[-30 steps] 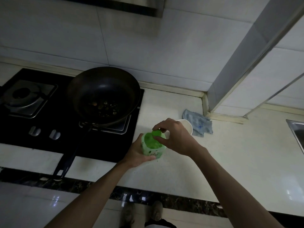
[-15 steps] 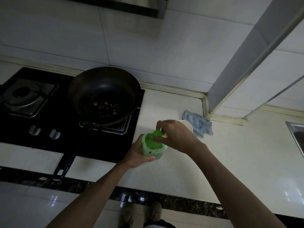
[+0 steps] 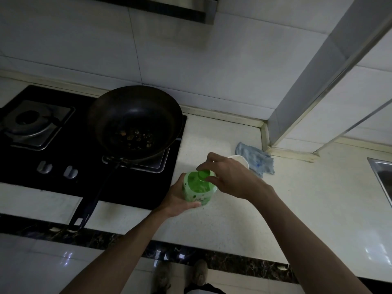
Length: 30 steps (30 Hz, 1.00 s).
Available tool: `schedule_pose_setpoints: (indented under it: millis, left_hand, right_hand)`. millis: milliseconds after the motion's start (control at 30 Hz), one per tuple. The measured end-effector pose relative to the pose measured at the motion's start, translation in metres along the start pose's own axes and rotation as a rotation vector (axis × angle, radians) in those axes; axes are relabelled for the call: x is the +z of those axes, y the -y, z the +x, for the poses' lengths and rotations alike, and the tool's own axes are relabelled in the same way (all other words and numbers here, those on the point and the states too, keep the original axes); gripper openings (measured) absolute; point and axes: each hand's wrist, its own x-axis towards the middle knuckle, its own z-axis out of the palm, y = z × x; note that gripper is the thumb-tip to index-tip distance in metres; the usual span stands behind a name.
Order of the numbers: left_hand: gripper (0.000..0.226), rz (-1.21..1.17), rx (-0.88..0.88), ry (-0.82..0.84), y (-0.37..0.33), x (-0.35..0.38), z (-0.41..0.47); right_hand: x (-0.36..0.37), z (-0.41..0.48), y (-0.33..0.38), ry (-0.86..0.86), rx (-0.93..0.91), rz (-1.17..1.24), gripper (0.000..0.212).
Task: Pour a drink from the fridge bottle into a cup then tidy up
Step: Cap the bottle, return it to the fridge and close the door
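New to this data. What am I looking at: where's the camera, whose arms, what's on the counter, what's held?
No robot here: a person works with bare hands, filmed by a wide-angle camera on their head, looking down. The left hand grips a green bottle; the right hand pinches its cap. On the counter behind the right hand stands a white cup, mostly hidden, a blue cloth beside it. Left, a pan with food bits sits on a hob. The edge of a sink shows far right.
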Motion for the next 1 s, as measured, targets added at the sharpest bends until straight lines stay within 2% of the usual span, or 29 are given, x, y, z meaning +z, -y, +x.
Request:
schedule_pose_setpoints:
  millis: [167, 433, 500, 567, 633, 767, 1000]
  left_hand:
    - [0.076, 0.011, 0.004, -0.011, -0.002, 0.001, 0.0]
    - [0.076, 0.015, 0.013, 0.01, -0.002, 0.0, 0.0]
    - [0.077, 0.02, 0.009, 0.014, -0.001, 0.0, 0.001]
    - [0.077, 0.025, 0.005, 0.01, -0.001, 0.0, 0.002]
    - [0.078, 0.033, 0.002, 0.003, 0.0, 0.0, 0.002]
    - [0.079, 0.041, 0.007, 0.006, -0.001, 0.0, 0.001]
    - [0.074, 0.023, 0.022, 0.02, -0.001, 0.001, 0.002]
  right_hand:
    - [0.003, 0.006, 0.008, -0.075, 0.055, -0.116, 0.034]
    - [0.017, 0.019, 0.017, -0.139, 0.259, -0.283, 0.05]
    - [0.009, 0.015, 0.015, -0.101, 0.171, -0.174, 0.046]
    - [0.001, 0.008, 0.011, 0.015, 0.056, -0.058, 0.042]
    - [-0.003, 0.003, 0.008, 0.091, 0.003, -0.066, 0.04]
    - [0.0, 0.006, 0.011, 0.049, -0.014, -0.18, 0.03]
    - [0.016, 0.01, 0.021, -0.048, 0.226, -0.378, 0.058]
